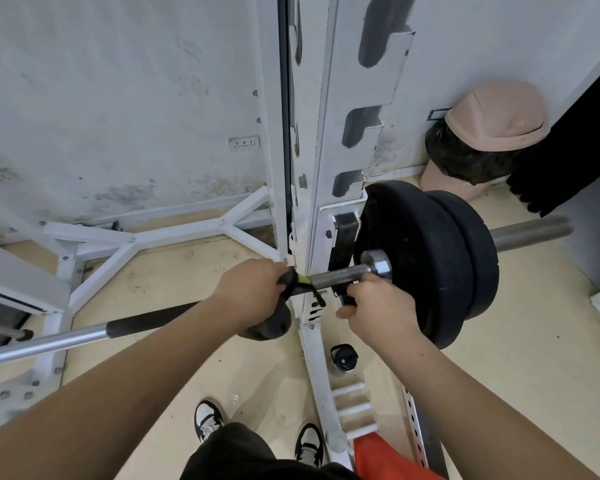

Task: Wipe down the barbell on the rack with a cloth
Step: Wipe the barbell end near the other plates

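The barbell [59, 339] rests on the white rack [326, 133] and runs from the lower left to the right, where two black plates [430, 258] sit on its sleeve. My left hand [253, 289] is closed on a dark cloth [293, 282] with a yellow-green patch, wrapped around the bar just left of the rack upright. More of the cloth hangs below that hand. My right hand [378, 306] grips the bar just right of the upright, next to the steel collar and the inner plate.
A pink swing-lid bin [482, 133] with a black bag stands against the wall behind the plates. A black bottle [343, 356] stands on the floor by the rack foot. White storage pegs [354, 407] and an orange cloth [378, 459] are near my right shoe.
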Demonstrator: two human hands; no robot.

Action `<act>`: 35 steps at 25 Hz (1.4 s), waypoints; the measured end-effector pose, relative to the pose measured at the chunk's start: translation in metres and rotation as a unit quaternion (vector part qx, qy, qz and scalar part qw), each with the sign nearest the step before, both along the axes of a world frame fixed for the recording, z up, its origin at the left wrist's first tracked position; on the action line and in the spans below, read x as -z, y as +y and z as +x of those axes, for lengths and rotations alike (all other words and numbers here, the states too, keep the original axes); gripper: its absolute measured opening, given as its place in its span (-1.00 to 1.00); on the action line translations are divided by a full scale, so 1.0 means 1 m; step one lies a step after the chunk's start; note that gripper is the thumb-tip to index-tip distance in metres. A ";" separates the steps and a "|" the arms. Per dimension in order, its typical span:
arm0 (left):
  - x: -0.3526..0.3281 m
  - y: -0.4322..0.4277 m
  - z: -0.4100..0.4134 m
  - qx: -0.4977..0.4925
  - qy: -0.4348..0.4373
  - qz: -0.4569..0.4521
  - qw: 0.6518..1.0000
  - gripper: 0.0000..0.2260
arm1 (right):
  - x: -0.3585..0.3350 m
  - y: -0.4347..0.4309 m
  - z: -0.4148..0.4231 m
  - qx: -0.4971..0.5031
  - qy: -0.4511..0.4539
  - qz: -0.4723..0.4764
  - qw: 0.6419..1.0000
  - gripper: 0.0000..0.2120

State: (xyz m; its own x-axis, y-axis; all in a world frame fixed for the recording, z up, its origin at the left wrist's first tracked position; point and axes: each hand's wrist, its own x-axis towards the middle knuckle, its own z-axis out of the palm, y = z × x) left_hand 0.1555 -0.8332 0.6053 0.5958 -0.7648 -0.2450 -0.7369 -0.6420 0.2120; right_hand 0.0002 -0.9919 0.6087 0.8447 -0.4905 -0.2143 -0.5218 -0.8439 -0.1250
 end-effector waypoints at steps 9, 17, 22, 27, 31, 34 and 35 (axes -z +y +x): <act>-0.001 -0.026 -0.004 0.016 0.056 -0.043 0.997 -0.86 | -0.001 0.003 0.000 0.001 0.007 -0.013 1.000 -0.72; 0.021 -0.045 -0.060 0.055 -0.081 -0.086 0.992 -0.70 | -0.001 0.000 -0.001 0.003 0.000 -0.003 1.000 -0.78; 0.033 0.011 -0.045 0.151 -0.177 -0.126 0.964 -0.71 | -0.003 0.002 -0.002 -0.008 0.001 -0.010 1.000 -0.73; 0.040 0.027 -0.041 0.138 -0.209 -0.109 0.962 -0.68 | -0.005 0.000 -0.003 -0.020 0.007 -0.012 1.000 -0.72; 0.032 -0.036 -0.055 0.174 -0.202 -0.123 0.956 -0.76 | -0.007 -0.002 0.002 -0.018 0.018 -0.015 1.000 -0.77; 0.043 -0.008 -0.049 0.195 -0.216 -0.114 0.950 -0.74 | -0.011 0.000 0.004 -0.017 0.033 -0.021 0.999 -0.76; 0.047 0.013 -0.044 0.196 -0.220 -0.115 0.949 -0.74 | -0.012 0.001 0.004 -0.017 0.038 -0.020 0.999 -0.75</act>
State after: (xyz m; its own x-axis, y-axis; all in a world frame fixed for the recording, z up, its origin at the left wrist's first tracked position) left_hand 0.1118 -0.8204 0.5583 0.2607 -0.9518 0.1614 -0.9590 -0.2746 -0.0702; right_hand 0.0043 -0.9910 0.6208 0.8430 -0.4717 -0.2586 -0.4998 -0.8646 -0.0524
